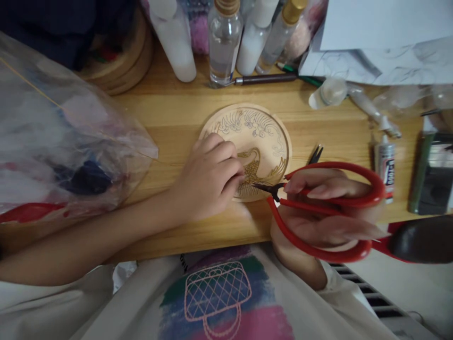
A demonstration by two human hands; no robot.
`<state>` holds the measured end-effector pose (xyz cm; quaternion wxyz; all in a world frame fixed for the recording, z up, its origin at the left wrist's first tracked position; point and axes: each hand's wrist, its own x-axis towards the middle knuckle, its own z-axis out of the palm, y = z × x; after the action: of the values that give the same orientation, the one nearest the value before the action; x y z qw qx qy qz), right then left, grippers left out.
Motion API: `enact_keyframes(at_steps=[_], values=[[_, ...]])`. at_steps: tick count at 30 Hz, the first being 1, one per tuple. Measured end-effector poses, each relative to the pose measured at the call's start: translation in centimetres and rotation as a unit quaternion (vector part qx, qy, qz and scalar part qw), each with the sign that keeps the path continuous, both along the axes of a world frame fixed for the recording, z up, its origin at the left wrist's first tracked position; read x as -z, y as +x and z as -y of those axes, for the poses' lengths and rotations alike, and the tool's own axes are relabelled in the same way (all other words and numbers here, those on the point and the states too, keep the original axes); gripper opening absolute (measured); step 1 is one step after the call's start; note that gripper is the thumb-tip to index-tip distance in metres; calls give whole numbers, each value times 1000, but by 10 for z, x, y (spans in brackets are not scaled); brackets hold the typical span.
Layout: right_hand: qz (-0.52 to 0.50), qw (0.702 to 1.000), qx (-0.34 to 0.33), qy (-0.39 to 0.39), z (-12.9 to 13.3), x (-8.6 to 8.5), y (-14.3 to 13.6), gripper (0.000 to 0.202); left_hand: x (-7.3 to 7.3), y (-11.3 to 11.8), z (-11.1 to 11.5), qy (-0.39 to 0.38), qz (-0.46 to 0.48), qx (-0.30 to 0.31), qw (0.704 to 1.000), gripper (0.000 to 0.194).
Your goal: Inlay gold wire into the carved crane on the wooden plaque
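Note:
A round wooden plate (244,111) lies on the table, with a crane outlined in gold and line-drawn feathery, swirling patterns around it. My left hand (215,174) rests over its left side, fingertips pinched together near the crane; what they hold is hidden. A thin gold thread (145,155) runs from the left toward this hand. My right hand (325,208) grips red-handled scissors (375,189), fingers through the loops. Their dark blades reach over the plate's lower right, close to my left fingertips. Black tweezer-like tips (316,154) show just beyond my right hand.
A clear plastic bag (88,137) fills the left side. Several bottles (224,47) stand behind the plate, a dark-handled tool (267,78) before them. Papers (385,28) lie at the back right. A glue tube (386,165) and a dark box-like object (432,174) sit right.

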<state>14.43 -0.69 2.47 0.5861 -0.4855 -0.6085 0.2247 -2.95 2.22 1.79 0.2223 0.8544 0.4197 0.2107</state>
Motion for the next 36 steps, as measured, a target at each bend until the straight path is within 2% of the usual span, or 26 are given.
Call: enact_keyframes(at_steps=[3,6,11,20,23,29,32,36], values=[[-25,998,12,52,3,-1,0,34,0,0,0,-2,0,1,1000,18],[-36,997,27,63,2,3,-4,34,0,0,-1,-4,7,1,1000,17],[-32,998,18,53,1,6,-6,34,1,0,-1,-4,12,2,1000,15],[-37,997,42,57,3,7,-11,31,1,0,0,-1,-5,-1,1000,17],[-39,996,69,50,4,5,-12,33,1,0,0,-3,-1,-1,1000,17],[-25,999,23,30,4,2,-11,35,0,0,0,-3,1,0,1000,17],[-29,996,69,56,2,3,-16,35,0,1,0,-2,5,-2,1000,17],[-24,992,97,75,-1,4,-23,36,0,1,0,-7,0,-2,1000,18]])
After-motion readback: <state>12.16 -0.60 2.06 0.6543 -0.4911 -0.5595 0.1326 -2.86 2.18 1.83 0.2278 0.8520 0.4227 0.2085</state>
